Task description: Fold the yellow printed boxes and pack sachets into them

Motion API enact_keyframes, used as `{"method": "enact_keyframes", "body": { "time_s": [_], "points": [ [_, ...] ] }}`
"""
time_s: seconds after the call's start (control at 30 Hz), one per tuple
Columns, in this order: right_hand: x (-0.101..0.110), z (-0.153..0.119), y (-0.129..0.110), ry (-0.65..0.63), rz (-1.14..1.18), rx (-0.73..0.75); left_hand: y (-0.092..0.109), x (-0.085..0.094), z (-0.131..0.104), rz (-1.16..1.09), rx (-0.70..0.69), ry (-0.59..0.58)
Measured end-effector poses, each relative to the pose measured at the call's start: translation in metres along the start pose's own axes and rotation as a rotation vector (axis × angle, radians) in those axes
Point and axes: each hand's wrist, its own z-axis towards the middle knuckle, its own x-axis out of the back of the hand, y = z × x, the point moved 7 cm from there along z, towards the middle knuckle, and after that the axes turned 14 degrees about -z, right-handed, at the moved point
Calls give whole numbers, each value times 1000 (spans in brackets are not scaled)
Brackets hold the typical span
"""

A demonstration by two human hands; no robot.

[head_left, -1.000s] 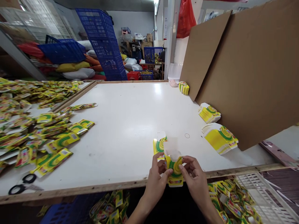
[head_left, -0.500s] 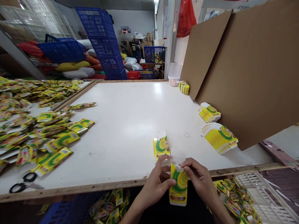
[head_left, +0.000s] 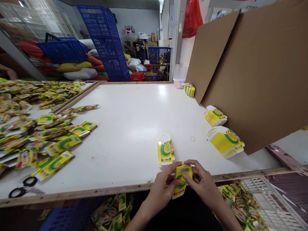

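Note:
A small yellow and green carton [head_left: 182, 177] is held between both hands at the table's front edge, a barcode showing on its upper part. My left hand [head_left: 165, 186] grips its left side, thumb on the front. On the other side, my right hand [head_left: 201, 181] presses its thumb on the printed face, with its fingers behind the top edge. Just beyond my left hand, a small stack of matching flat cartons [head_left: 165, 150] lies on the white table [head_left: 130, 128].
Left, many cartons [head_left: 55, 144] lie heaped beside black scissors [head_left: 24, 187]. Right, stacked cartons [head_left: 226, 141] rest near a cardboard sheet [head_left: 260, 73]. Below the edge are a blue crate [head_left: 64, 215] and a white crate [head_left: 269, 202] with cartons. Another person's arm [head_left: 8, 71] shows far left.
The carton's white top flap has been folded over, and its barcode part now faces me. My right thumb has moved onto the carton's front. Another person's arm has appeared at far left.

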Motion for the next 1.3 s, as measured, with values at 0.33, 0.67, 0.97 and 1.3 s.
{"method": "enact_keyframes", "body": {
  "time_s": [0.33, 0.67, 0.97, 1.3],
  "points": [
    [-10, 4, 3, 49, -224, -29, 0, 0, 1, -73, 25, 8],
    [4, 2, 5, 165, -104, 64, 2, 3, 2, -130, 48, 3],
    [49, -12, 23, 197, -134, -34, 0, -4, 12, 174, -101, -22],
    [55, -17, 49, 184, -206, -136, 9, 68, 43, 673, -254, 163]
  ]
}}
